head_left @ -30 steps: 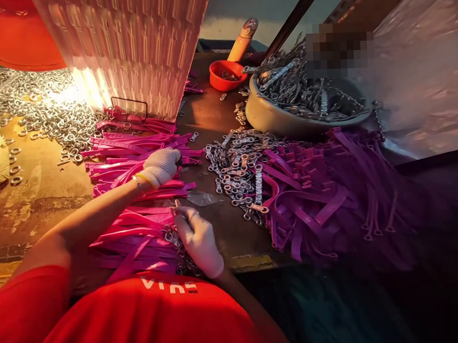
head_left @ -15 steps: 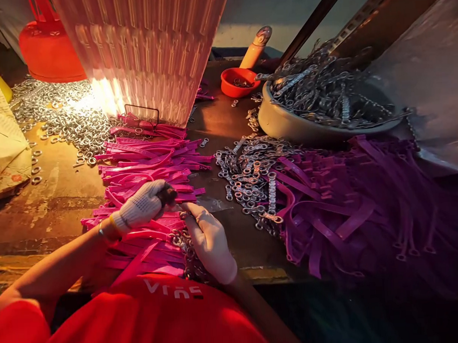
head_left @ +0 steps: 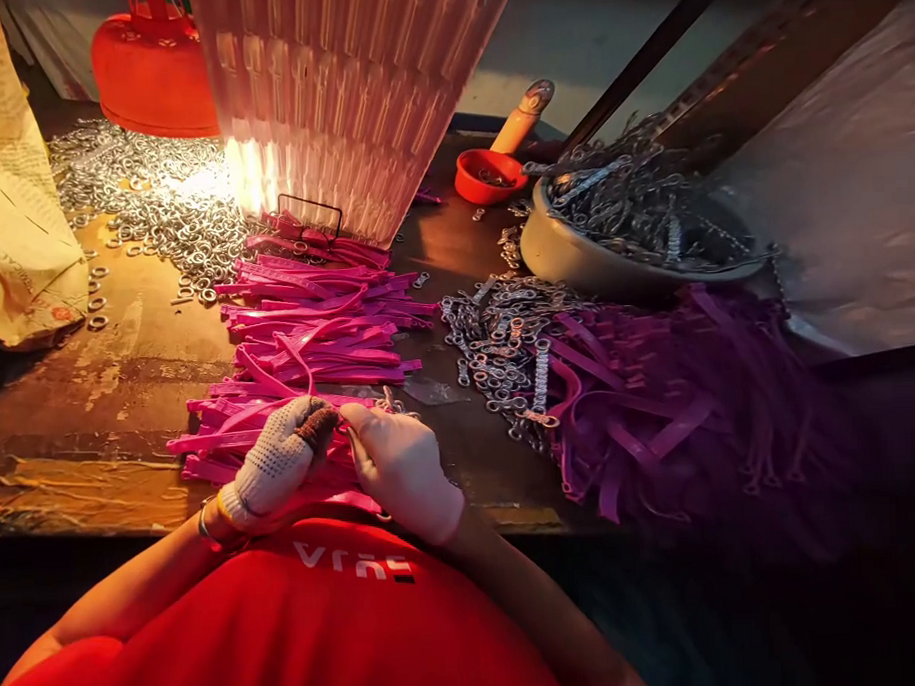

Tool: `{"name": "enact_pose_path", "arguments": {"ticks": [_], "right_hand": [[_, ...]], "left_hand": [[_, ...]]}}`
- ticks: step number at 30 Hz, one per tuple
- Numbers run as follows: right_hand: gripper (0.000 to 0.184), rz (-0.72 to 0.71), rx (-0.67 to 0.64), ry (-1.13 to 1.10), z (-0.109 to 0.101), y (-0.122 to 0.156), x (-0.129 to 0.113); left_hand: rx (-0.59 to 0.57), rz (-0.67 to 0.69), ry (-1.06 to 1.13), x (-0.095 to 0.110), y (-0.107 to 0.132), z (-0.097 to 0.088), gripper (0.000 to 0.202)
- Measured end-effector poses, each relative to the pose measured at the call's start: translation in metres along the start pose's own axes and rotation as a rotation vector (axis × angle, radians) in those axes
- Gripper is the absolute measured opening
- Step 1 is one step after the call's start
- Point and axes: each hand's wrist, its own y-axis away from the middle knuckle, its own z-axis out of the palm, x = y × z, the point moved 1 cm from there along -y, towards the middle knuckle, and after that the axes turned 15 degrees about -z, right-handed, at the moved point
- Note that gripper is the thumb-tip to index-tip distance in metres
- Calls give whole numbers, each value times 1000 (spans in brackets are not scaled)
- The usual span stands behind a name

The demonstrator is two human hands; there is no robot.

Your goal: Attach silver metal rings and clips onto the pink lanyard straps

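Both my hands wear white knit gloves and meet close to my chest at the table's near edge. My left hand (head_left: 278, 467) is closed in a pinch on a pink plastic strap (head_left: 293, 361) that loops up from the pink strap pile (head_left: 328, 307). My right hand (head_left: 402, 465) is curled right beside it, fingers closed on a small metal ring piece (head_left: 388, 400) at the strap's end. Exactly how the two parts touch is hidden by my fingers.
Loose metal rings (head_left: 153, 209) lie at the back left. A heap of metal links (head_left: 502, 336) and purple straps (head_left: 676, 395) lies to the right. A bowl (head_left: 575, 264) full of metal parts, a red cup (head_left: 489, 177), a ribbed basket (head_left: 351, 97), and a paper bag (head_left: 19, 258) stand around.
My left hand came back from the pink pile toward my chest with a strap. My right hand rose slightly and both hands came together. The view shifted left and down.
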Motion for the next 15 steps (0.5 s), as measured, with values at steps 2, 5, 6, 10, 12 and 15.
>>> {"name": "enact_pose_path", "arguments": {"ticks": [2, 5, 6, 10, 12, 15], "right_hand": [[23, 36, 28, 0, -1, -2, -3], [24, 26, 7, 41, -2, -2, -9], [25, 4, -6, 63, -3, -1, -11], [23, -52, -65, 77, 0, 1, -14], [22, -19, -61, 51, 4, 1, -14], [22, 60, -47, 2, 7, 0, -13]], "left_hand": [[2, -39, 100, -3, 3, 0, 38], [-26, -32, 26, -7, 7, -3, 36], [-35, -10, -37, -9, 8, -5, 36], [-33, 116, -295, -20, 10, -8, 30], [-19, 162, -372, -26, 9, -7, 24], [-39, 205, -406, -34, 5, -7, 20]]}}
